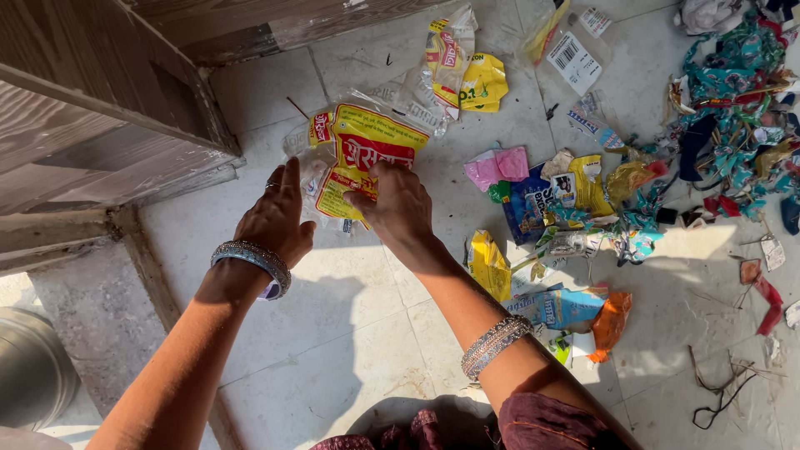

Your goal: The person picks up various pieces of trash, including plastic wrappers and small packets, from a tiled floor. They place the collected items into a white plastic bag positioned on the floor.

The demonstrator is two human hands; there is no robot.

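We have both hands on a red-and-yellow plastic packet point(360, 154) lying flat on the tiled floor point(333, 350) — left hand point(275, 221) spread on its edge, right hand point(398, 204) pinching it. The scattered wrappers point(558, 200) to our right lie unsorted — most work remains, we judge.

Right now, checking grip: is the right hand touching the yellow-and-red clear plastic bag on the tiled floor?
Touching. The head view shows the right hand with fingers pressed onto the yellow-and-red clear plastic bag.
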